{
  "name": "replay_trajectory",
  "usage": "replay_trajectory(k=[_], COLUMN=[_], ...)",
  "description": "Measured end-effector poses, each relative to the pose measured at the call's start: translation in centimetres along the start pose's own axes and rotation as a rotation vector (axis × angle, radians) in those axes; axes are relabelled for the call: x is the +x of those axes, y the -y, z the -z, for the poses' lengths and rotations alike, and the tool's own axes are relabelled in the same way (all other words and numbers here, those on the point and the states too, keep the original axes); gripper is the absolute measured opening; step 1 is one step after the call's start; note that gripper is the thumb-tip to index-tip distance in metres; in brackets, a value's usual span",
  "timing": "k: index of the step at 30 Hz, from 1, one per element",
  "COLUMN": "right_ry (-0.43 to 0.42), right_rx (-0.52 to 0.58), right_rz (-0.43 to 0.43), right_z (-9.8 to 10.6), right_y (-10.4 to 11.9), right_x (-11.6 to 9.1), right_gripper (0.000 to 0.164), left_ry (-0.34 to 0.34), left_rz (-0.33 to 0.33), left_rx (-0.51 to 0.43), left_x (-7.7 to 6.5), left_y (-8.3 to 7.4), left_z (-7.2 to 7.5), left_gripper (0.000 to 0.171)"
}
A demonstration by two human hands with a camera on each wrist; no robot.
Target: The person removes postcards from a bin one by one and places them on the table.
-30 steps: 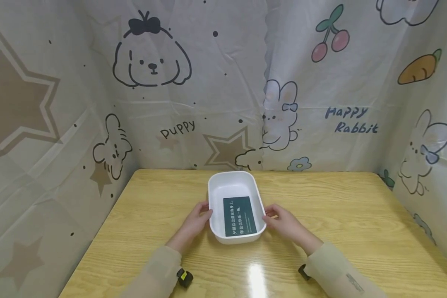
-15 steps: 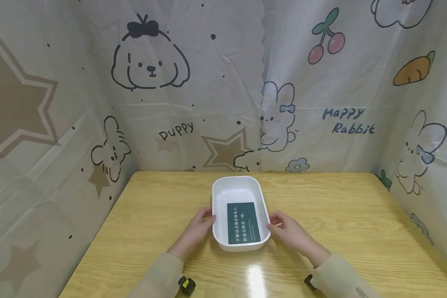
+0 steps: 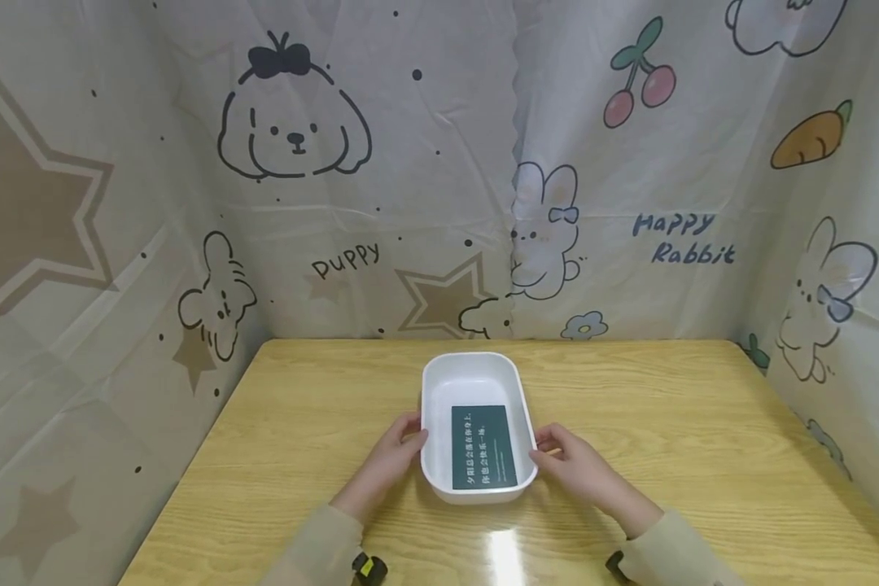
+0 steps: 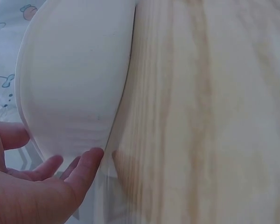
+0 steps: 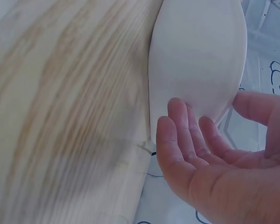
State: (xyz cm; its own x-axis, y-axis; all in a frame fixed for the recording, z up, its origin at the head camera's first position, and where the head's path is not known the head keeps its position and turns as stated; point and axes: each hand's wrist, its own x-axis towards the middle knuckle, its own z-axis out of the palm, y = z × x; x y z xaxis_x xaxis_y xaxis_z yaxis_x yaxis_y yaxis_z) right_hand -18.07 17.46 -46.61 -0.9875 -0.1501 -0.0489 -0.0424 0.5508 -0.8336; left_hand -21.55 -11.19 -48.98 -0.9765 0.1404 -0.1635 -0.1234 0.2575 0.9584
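Observation:
A white plastic tray (image 3: 472,391) with rounded corners and low walls sits on the wooden table, long side pointing away from me. Inside it, towards the near end, lies a flat dark green card (image 3: 483,448) printed with white Chinese characters. My left hand (image 3: 390,457) holds the tray's left side, thumb at the rim and fingers against the outer wall. Opposite it, my right hand (image 3: 580,470) holds the right side the same way. Both wrist views show the tray's outer wall (image 4: 79,60) with fingertips at it, and its base right at the wood.
The wooden table (image 3: 300,407) runs back to a hanging cloth (image 3: 425,187) with cartoon prints, which also encloses the left and right sides. Black wrist devices (image 3: 369,568) show at both sleeves. A bright light reflection falls on the table in front of the tray.
Both hands have drawn the tray, with the card in it, towards me and a little to the right. The grip on both sides has stayed the same.

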Motion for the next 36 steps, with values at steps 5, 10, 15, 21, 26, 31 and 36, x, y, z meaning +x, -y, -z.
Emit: replay_trajectory(k=[5,10,15,21,26,31,36], right_ry=[0.052,0.062,0.049,0.082,0.073,0.072,0.067], right_rx=[-0.010,-0.038,-0.014,0.121,0.150,0.156,0.149], right_rz=[0.031,0.036,0.006,-0.072,-0.104,-0.111,-0.134], right_z=[0.5,0.9,1.0,1.1,1.0,0.6,0.2], right_y=[0.1,0.2,0.2,0.3,0.4,0.1,-0.3], right_x=[-0.4,-0.2,0.9,3.1,4.4,4.9,5.1], right_gripper=[0.033,0.031,0.033,0.039,0.039,0.039,0.039], left_ry=[0.014,0.020,0.011,0.000,-0.019,-0.038,-0.039], left_rz=[0.003,0.005,-0.003,-0.017,-0.031,-0.013,0.020], left_rx=[0.004,0.006,-0.026,-0.066,-0.090,-0.076,-0.060], left_x=[-0.4,-0.6,-0.5,0.0,0.5,0.8,0.8], left_y=[0.0,-0.1,-0.2,-0.5,-0.7,-0.9,-1.0], left_z=[0.0,0.0,0.1,0.2,0.2,0.1,0.1], left_gripper=[0.047,0.049,0.048,0.046,0.045,0.044,0.044])
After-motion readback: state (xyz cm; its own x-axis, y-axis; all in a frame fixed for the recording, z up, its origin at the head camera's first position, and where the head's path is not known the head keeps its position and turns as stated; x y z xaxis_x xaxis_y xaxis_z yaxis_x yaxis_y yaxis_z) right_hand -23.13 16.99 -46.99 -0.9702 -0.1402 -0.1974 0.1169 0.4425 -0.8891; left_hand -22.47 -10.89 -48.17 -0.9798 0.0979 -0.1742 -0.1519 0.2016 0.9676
